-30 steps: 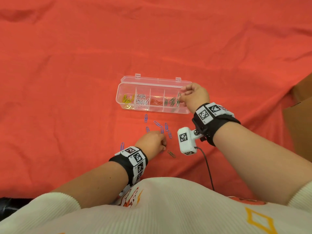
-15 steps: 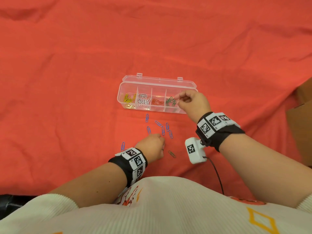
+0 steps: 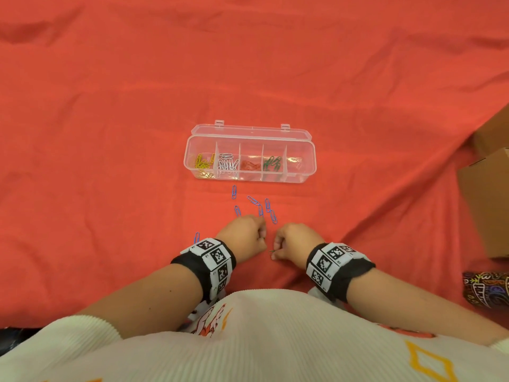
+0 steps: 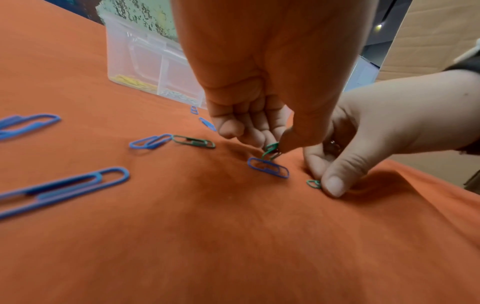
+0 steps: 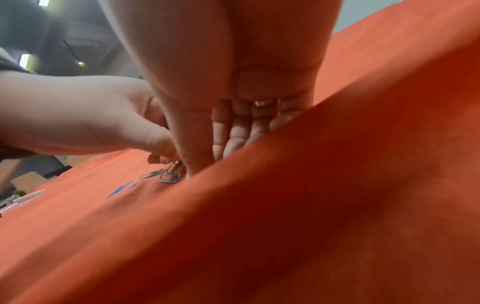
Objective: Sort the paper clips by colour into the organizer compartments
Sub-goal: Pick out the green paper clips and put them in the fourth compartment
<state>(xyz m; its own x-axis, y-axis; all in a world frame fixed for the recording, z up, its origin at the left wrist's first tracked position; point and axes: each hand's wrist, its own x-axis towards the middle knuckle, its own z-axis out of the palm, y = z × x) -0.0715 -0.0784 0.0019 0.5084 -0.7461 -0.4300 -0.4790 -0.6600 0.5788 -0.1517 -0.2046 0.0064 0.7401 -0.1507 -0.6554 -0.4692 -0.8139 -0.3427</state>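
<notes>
The clear organizer point(image 3: 308, 150) lies open on the red cloth, with yellow, white, red and green clips point(image 3: 271, 164) in separate compartments; its right end one looks empty. Several blue clips point(image 3: 253, 200) lie loose in front of it. My left hand point(image 3: 261, 234) pinches a green clip point(image 4: 271, 148) between thumb and fingers, just above a blue clip point(image 4: 267, 169). Close beside it, my right hand point(image 3: 275, 250) pinches another green clip point(image 4: 313, 183) against the cloth. A third green clip point(image 4: 193, 141) lies flat, touching a blue one point(image 4: 150, 141).
Cardboard boxes point(image 3: 490, 194) stand at the right edge, and a dark patterned object point(image 3: 487, 288) lies below them. The red cloth point(image 3: 110, 133) has folds and wrinkles, with a raised fold near my right wrist point(image 5: 337, 164).
My right hand has left the organizer's green compartment and come back toward my body, beside the left hand, down onto a green clip. The left hand has stayed among the loose clips.
</notes>
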